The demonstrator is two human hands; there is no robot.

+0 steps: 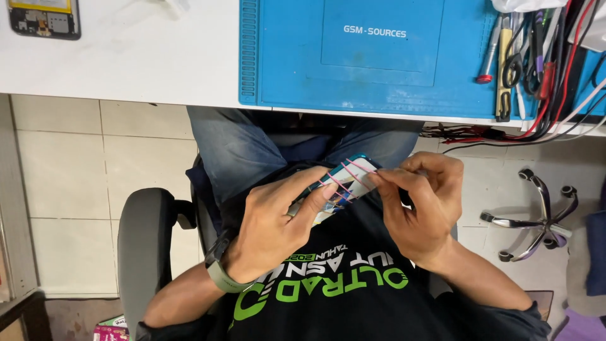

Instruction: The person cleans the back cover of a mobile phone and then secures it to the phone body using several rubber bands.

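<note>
Over my lap I hold a smartphone point(346, 177) with a teal edge, wrapped crosswise by several pink rubber bands point(344, 183). My left hand point(278, 221), with a green wristband, grips the phone from below and the left, thumb lying across the bands. My right hand point(420, 202) pinches a rubber band at the phone's right edge between thumb and fingertips. Most of the phone's body is hidden by both hands.
A blue work mat point(379, 57) lies on the white desk point(126, 57) ahead. Tools, pens and cables point(536, 57) crowd its right end. An opened phone point(44, 17) lies at the far left corner. A chair base point(536, 215) stands on the tiled floor at right.
</note>
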